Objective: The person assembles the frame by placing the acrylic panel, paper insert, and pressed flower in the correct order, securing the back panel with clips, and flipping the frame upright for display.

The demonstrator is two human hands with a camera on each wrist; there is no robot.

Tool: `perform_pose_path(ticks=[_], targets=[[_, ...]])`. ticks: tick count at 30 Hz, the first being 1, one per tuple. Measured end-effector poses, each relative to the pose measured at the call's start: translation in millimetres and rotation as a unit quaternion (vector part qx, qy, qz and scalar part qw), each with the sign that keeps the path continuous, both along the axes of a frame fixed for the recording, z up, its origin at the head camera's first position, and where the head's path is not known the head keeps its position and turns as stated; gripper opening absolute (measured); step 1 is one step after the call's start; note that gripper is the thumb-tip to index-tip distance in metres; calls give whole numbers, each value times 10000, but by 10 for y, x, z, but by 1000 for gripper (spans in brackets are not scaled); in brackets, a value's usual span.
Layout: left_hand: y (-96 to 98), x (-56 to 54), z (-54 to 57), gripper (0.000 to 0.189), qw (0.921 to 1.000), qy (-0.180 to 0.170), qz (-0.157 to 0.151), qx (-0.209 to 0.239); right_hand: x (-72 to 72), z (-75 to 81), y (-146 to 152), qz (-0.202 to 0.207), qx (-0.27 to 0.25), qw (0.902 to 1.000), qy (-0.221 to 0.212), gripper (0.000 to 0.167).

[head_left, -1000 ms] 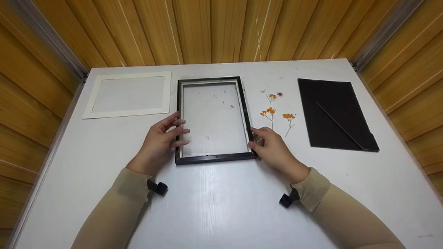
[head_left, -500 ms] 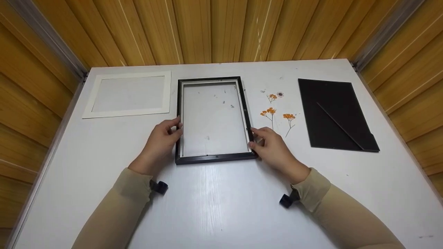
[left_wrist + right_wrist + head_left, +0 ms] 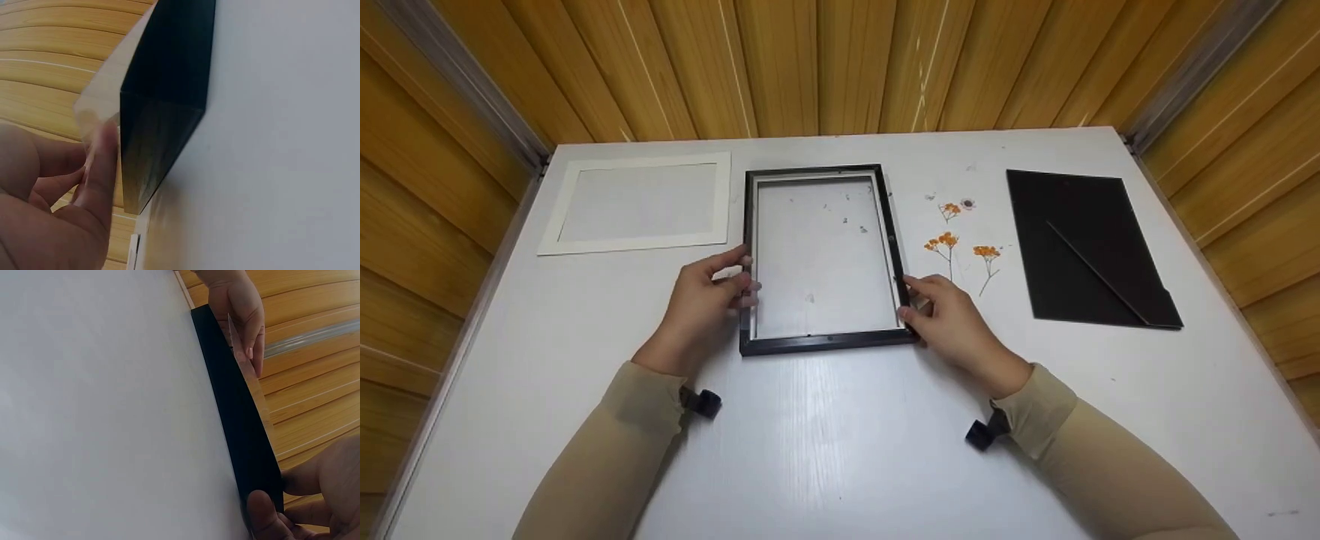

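- While my right grip [image 3: 956,322] holds the black frame [image 3: 829,343] by its right side, near the close corner, my left grip [image 3: 692,304] pinches a clear sheet [image 3: 107,87] at the frame's left side.
- The frame lies on the white counter [image 3: 825,450]; the sheet tilts up above the frame's left side.
- I judge the sheet thin, light, stiff and slippery, perhaps brittle, best held by its edges; glass or plastic, I cannot tell.
- The frame looks rigid; its outer sides should give the surest hold.
- Left of the frame lies a white mat [image 3: 721,199]; just right of it, delicate-looking orange flowers [image 3: 943,241]; farther right, a black board [image 3: 1057,281].
- I can read no brand, label or writing anywhere.
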State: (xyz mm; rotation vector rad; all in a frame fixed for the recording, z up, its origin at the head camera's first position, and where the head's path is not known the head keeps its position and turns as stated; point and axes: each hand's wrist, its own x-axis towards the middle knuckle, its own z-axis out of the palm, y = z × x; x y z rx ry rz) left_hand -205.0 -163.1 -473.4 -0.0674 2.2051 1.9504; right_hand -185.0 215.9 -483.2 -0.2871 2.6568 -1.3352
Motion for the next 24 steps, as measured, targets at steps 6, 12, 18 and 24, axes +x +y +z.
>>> perform_pose_path(ticks=[6, 12, 18, 24], targets=[[45, 3, -2, 60, 9977, -323, -9, 602, -2, -3, -1, -7, -5, 10000, -62, 61], [35, -3, -31, 54, 9972, 307, -76, -683, 0, -1, -1, -29, 5, 9999, -120, 61], [20, 7, -41, 57, 9774, 673, -481, -1947, -4, -7, 5, -24, 68, 10000, -11, 61], [29, -13, -101, 62, 9681, 735, -549, -2332, -5, -7, -3, -42, 188, 9998, 74, 61]])
